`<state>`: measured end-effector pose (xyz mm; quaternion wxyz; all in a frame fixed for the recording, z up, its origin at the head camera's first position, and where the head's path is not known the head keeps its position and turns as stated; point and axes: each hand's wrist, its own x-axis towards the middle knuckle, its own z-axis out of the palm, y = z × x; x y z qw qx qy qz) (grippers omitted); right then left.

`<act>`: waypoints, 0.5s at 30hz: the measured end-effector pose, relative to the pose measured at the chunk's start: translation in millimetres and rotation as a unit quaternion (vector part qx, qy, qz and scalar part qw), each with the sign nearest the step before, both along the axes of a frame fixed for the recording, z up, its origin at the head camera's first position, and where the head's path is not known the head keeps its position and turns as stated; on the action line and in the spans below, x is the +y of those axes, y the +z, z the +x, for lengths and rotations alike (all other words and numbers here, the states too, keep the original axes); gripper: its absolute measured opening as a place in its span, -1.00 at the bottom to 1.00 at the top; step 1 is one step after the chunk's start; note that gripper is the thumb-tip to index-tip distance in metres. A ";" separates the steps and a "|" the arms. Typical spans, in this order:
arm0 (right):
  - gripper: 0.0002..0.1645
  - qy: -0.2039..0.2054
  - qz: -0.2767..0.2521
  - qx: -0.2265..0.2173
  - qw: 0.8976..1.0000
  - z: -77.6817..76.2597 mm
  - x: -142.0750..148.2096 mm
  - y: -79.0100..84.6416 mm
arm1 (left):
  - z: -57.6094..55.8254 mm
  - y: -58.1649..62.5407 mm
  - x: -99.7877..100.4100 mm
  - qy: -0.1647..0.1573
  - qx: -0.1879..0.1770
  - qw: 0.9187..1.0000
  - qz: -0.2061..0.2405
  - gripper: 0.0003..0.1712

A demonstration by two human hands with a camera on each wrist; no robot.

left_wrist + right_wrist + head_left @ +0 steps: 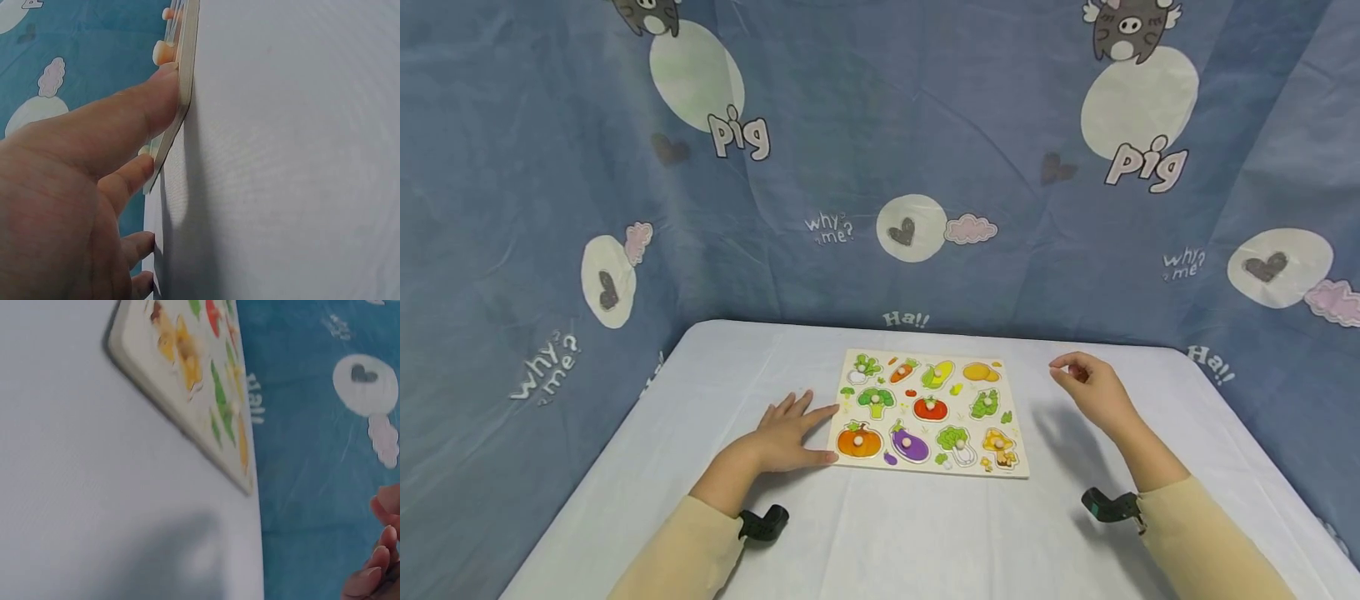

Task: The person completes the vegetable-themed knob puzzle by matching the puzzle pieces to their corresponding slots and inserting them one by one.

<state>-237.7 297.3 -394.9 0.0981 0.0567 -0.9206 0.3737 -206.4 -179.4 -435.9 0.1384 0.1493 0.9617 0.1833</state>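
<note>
A white wooden vegetable peg puzzle board [958, 398] lies flat on the table, its knobbed pieces sitting in their places. Among them are a pumpkin [848, 448], an eggplant [914, 451], a tomato [930, 411] and a mushroom [998, 435]. My left hand [782, 440] spreads its fingers at the board's left side; thumb and index finger touch that edge. In the left wrist view the thumb [119, 122] presses the board's side [186, 87]. My right hand [1097, 396] hovers right of the board, fingers loosely curled, with nothing visible in it.
A white cloth covers the table [917, 533]. Behind and beside it hangs a blue curtain [820, 283] printed with pigs, hearts and words. Black wrist devices [765, 523] sit on both sleeves. The right hand casts a shadow on the cloth.
</note>
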 end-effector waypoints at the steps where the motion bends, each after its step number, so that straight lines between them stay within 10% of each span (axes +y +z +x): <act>1: -0.68 -0.006 -0.003 0.006 1.000 0.7 3.0 -1.3 | 0.4 0.7 -0.4 -0.002 0.001 1.000 0.001 0.01; 15: -0.66 -0.082 -0.027 -0.003 0.996 1.9 44.3 -16.2 | 1.7 3.7 0.5 -0.009 -0.007 1.000 0.012 0.05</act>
